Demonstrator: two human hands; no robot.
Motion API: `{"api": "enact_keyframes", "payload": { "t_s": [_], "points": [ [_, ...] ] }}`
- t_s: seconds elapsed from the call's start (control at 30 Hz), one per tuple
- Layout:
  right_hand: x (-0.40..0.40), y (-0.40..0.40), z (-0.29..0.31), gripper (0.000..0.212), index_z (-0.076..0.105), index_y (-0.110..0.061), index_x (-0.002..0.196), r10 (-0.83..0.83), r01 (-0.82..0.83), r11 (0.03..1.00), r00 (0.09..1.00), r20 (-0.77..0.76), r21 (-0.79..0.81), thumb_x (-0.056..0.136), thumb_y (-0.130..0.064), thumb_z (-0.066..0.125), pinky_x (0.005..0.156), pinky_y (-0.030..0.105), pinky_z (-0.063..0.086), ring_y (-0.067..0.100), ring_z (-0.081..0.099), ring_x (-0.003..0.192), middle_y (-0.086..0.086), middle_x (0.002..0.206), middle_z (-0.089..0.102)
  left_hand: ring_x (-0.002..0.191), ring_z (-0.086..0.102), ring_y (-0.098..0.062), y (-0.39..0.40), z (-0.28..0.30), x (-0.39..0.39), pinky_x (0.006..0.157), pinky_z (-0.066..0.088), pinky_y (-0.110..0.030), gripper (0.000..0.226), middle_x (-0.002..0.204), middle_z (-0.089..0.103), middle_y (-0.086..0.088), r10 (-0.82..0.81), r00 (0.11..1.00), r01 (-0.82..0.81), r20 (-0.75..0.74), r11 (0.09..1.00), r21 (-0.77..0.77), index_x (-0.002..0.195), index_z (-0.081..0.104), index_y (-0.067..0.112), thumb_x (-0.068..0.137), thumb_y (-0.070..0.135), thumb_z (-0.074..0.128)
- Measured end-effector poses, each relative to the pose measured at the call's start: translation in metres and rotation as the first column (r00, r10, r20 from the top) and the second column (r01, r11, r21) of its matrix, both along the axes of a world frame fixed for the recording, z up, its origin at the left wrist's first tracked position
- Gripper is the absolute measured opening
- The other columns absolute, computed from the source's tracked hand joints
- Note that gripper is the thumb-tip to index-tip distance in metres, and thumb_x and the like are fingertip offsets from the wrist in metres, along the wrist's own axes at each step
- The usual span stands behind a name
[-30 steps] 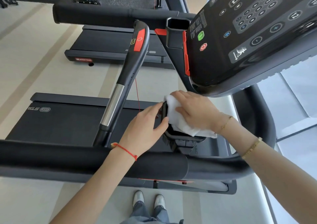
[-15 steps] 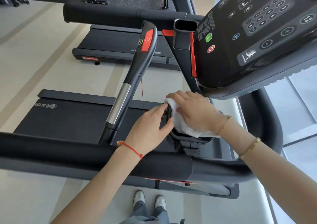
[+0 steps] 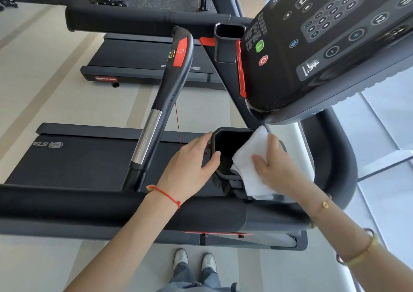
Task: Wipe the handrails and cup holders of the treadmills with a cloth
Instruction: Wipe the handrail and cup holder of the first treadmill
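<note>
Below one console [image 3: 324, 46]: two cup holders [image 3: 225, 151], left hand [image 3: 190, 166] gripping one, right hand [image 3: 277, 166] clutching one cloth [image 3: 248, 157].

Gym floor: rowed treadmills [image 3: 143, 63], button console [image 3: 324, 37].
</note>
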State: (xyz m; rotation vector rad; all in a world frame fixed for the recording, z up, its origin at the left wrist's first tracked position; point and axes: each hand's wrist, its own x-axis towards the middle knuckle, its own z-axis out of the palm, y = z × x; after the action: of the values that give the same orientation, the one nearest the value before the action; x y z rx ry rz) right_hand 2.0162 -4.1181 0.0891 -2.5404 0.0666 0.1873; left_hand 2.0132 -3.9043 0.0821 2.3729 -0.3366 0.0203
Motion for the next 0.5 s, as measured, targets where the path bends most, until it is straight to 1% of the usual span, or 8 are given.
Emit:
{"api": "enact_keyframes", "payload": {
  "t_s": [0.13, 0.17, 0.23, 0.3, 0.37, 0.4, 0.43, 0.5],
  "points": [
    [0.025, 0.006, 0.015, 0.041, 0.029, -0.002, 0.134, 0.006, -0.002, 0.999, 0.996, -0.093, 0.046, 0.100, -0.018, 0.045, 0.072, 0.029, 0.033, 0.025, 0.045, 0.089, 0.017, 0.114, 0.052, 0.117, 0.056, -0.013, 0.001, -0.003, 0.000, 0.098, 0.049, -0.031, 0.057, 0.137, 0.055, 0.003, 0.007, 1.000, -0.007, 0.007, 1.000, -0.010, 0.148, 0.037, 0.022, 0.096, 0.045, 0.045],
    [0.022, 0.007, 0.016, 0.033, 0.033, -0.004, 0.128, -0.004, 0.009, 0.998, 0.996, -0.090, 0.059, 0.100, -0.019, 0.045, 0.070, 0.029, 0.033, 0.025, 0.046, 0.086, 0.013, 0.104, 0.052, 0.119, 0.055, -0.013, 0.001, -0.003, 0.000, 0.099, 0.047, -0.030, 0.057, 0.138, 0.054, 0.003, 0.011, 1.000, -0.011, 0.012, 1.000, -0.012, 0.148, 0.037, 0.022, 0.096, 0.045, 0.045],
    [0.004, 0.007, 0.011, 0.015, 0.036, -0.013, 0.092, -0.060, 0.061, 0.998, 0.995, -0.074, 0.007, 0.099, -0.021, 0.047, 0.055, 0.021, 0.027, 0.018, 0.040, 0.068, 0.002, 0.077, 0.041, 0.121, 0.054, -0.013, 0.001, -0.004, 0.000, 0.099, 0.046, -0.028, 0.057, 0.139, 0.054, 0.003, 0.011, 1.000, -0.011, 0.019, 1.000, -0.011, 0.148, 0.037, 0.021, 0.097, 0.045, 0.045],
    [-0.016, 0.008, 0.005, 0.039, 0.020, -0.020, 0.071, -0.106, 0.105, 0.994, 0.992, -0.067, -0.018, 0.099, -0.023, 0.046, 0.046, 0.021, 0.026, 0.011, 0.032, 0.056, -0.002, 0.066, 0.032, 0.121, 0.055, -0.014, 0.001, -0.004, 0.000, 0.099, 0.047, -0.030, 0.057, 0.139, 0.054, 0.002, 0.009, 1.000, -0.009, 0.021, 1.000, -0.009, 0.148, 0.037, 0.021, 0.096, 0.045, 0.045],
    [-0.021, 0.008, 0.005, 0.030, 0.028, -0.016, 0.077, -0.101, 0.102, 0.995, 0.993, -0.068, 0.008, 0.100, -0.027, 0.045, 0.047, 0.019, 0.029, 0.013, 0.039, 0.059, 0.001, 0.070, 0.041, 0.120, 0.055, -0.014, 0.000, -0.004, 0.000, 0.098, 0.048, -0.030, 0.058, 0.138, 0.055, 0.001, 0.011, 1.000, -0.011, 0.025, 1.000, -0.010, 0.148, 0.038, 0.019, 0.096, 0.044, 0.045],
    [-0.016, 0.008, 0.007, 0.022, 0.034, -0.011, 0.089, -0.084, 0.084, 0.996, 0.993, -0.078, 0.000, 0.100, -0.027, 0.045, 0.051, 0.019, 0.029, 0.019, 0.046, 0.066, 0.006, 0.079, 0.047, 0.120, 0.055, -0.015, 0.000, -0.004, 0.000, 0.099, 0.048, -0.030, 0.058, 0.138, 0.055, 0.001, 0.011, 1.000, -0.011, 0.024, 1.000, -0.011, 0.148, 0.038, 0.019, 0.096, 0.044, 0.045],
    [-0.008, 0.009, 0.011, 0.020, 0.036, -0.007, 0.102, -0.064, 0.063, 0.998, 0.995, -0.074, -0.011, 0.100, -0.025, 0.045, 0.058, 0.025, 0.030, 0.025, 0.050, 0.076, 0.013, 0.090, 0.051, 0.120, 0.056, -0.015, 0.000, -0.003, 0.000, 0.099, 0.048, -0.030, 0.058, 0.138, 0.055, 0.000, 0.010, 1.000, -0.009, 0.020, 1.000, -0.012, 0.148, 0.038, 0.019, 0.096, 0.043, 0.045],
    [0.010, 0.011, 0.017, 0.030, 0.034, 0.000, 0.122, 0.018, -0.021, 0.997, 0.999, -0.043, -0.070, 0.100, -0.017, 0.045, 0.065, 0.028, 0.026, 0.035, 0.053, 0.091, 0.022, 0.116, 0.051, 0.119, 0.056, -0.015, 0.001, -0.003, 0.000, 0.099, 0.048, -0.031, 0.057, 0.139, 0.055, 0.001, 0.004, 1.000, -0.004, 0.014, 1.000, -0.010, 0.148, 0.037, 0.019, 0.097, 0.043, 0.046]
  ]
}}
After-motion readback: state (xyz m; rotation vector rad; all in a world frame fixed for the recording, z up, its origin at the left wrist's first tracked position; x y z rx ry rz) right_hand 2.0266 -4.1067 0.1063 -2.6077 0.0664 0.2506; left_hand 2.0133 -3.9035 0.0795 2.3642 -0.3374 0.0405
